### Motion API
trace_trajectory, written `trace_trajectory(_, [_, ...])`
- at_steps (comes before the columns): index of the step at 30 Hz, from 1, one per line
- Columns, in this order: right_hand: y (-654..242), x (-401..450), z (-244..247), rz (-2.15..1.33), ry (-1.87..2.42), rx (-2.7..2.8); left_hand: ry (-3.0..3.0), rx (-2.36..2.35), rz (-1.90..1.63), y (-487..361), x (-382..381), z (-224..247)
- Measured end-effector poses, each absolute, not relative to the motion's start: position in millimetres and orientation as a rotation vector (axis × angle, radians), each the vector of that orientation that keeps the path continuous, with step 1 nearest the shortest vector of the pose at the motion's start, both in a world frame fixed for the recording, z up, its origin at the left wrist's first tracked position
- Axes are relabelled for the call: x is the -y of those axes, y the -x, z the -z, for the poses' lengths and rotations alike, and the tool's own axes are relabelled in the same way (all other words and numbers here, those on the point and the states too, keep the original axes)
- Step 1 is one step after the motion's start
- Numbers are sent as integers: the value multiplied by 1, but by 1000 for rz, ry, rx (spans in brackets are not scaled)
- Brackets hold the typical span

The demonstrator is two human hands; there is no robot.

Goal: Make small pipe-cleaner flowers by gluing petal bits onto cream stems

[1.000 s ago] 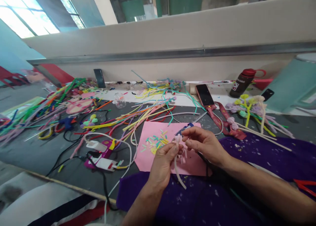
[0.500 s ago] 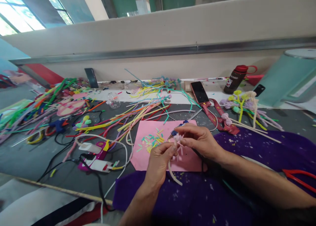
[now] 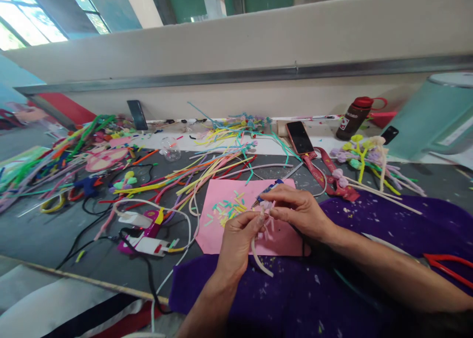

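Observation:
Between my fingertips is a small pale-lilac pipe-cleaner flower [image 3: 267, 206] on a cream pipe-cleaner stem [image 3: 260, 264] that curves down below. My left hand [image 3: 240, 234] pinches the stem just under the flower. Thumb and forefinger of my right hand [image 3: 301, 210] close on the flower's petals from the other side. Both hands are over a pink sheet [image 3: 218, 239], where short cut pipe-cleaner pieces [image 3: 231, 209] in yellow, teal and white lie to the left. Behind my right fingers, the tip of a blue tool [image 3: 268, 189] shows; its rest is hidden.
Left of the sheet stand a purple power strip [image 3: 142, 239] and tangled cables. Long pipe cleaners [image 3: 207, 170] spread across the table. Behind are a phone [image 3: 299, 138], a brown bottle [image 3: 354, 118] and finished flowers [image 3: 358, 155]. Red-handled scissors [image 3: 449, 266] lie at right on purple cloth [image 3: 373, 222].
Almost nothing differs. My right fingers have shifted very slightly at the flower, and the whole view has moved a touch.

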State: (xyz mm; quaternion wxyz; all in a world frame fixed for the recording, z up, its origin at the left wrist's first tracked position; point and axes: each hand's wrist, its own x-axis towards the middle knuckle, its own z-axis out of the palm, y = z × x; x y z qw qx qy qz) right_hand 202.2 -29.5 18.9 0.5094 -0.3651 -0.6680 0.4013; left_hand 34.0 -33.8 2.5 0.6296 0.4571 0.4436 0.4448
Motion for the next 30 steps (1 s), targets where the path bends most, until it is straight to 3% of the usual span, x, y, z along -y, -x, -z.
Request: trace_trajectory(30, [-197, 27, -16, -1271, 899, 1276, -1128, -1053, -1080, -34, 35, -3])
